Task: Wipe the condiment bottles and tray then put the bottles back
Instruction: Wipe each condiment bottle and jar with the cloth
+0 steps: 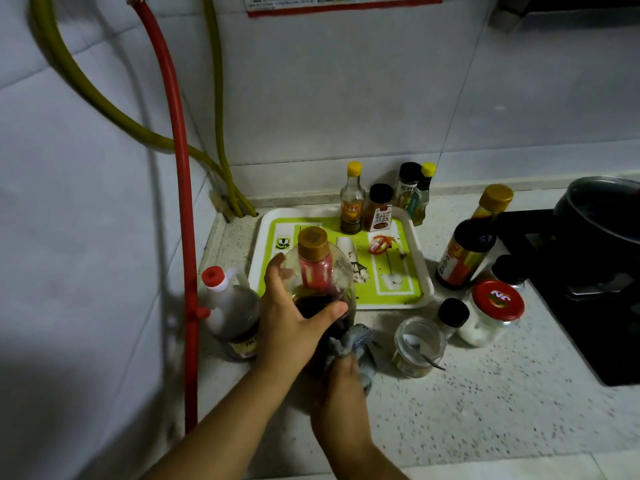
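Observation:
My left hand [289, 315] grips a big clear bottle [320, 271] of dark sauce with a gold cap, held over the counter just in front of the tray. My right hand [341, 379] holds a grey-blue cloth [358, 341] against the bottle's lower side. The green and white tray [391, 282] lies behind, stained with brown and red spots. Two small bottles, a yellow-capped one [352, 202] and a black-capped one [380, 207], stand at its far edge.
A red-capped jug [230, 306] stands left of my hand. A tall dark soy bottle [467, 244], a red-lidded jar [491, 313], a black-capped shaker [452, 315] and an open glass jar with a spoon [417, 346] crowd the right. Stove and pot [595, 216] lie far right. Hoses [180, 188] run down the left wall.

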Tool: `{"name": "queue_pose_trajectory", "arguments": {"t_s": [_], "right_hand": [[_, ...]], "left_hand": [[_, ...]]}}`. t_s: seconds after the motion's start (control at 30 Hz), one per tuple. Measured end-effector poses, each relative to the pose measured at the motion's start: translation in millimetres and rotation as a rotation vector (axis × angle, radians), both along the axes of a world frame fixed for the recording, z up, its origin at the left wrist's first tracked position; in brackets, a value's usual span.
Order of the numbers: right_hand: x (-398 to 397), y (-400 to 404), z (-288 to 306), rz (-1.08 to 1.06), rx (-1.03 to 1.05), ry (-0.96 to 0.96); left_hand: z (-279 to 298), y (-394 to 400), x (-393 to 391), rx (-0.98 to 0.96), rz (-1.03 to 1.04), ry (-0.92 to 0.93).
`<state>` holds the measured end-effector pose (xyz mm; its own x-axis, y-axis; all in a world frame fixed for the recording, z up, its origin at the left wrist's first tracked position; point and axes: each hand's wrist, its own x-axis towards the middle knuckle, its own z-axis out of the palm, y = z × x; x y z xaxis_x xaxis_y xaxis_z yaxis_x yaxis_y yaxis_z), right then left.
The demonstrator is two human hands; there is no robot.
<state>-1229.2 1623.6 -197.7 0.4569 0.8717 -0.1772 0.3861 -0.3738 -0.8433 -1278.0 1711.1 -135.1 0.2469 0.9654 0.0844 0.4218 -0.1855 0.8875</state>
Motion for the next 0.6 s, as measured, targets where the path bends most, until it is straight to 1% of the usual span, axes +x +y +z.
{"name": "queue_pose_trajectory", "arguments": {"t_s": [0.07,0.13,0.23,0.3,0.47,0.6], "right_hand": [[-4,-4,0,0.050,0.099,0.018],[-2,-5,4,0.033,0.150,0.094],[4,-4,8,-0.065,0.211,0.268],[8,-2,11,-0.073,0.264,0.343],[24,9,10,-0.152,0.358,0.313],[32,14,2,-0.190,0.306,0.233]], "left_hand": [[0,1,-1,0.003,-0.027,0.039],[4,5,-9,-0.035,-0.095,0.082],[20,15,-23,-0.155,-0.185,0.036],[29,21,-28,-0.181,-0.232,0.026],[32,32,-31,-0.181,-0.265,0.042],[33,33,-31,-0.183,-0.259,0.058]]}}
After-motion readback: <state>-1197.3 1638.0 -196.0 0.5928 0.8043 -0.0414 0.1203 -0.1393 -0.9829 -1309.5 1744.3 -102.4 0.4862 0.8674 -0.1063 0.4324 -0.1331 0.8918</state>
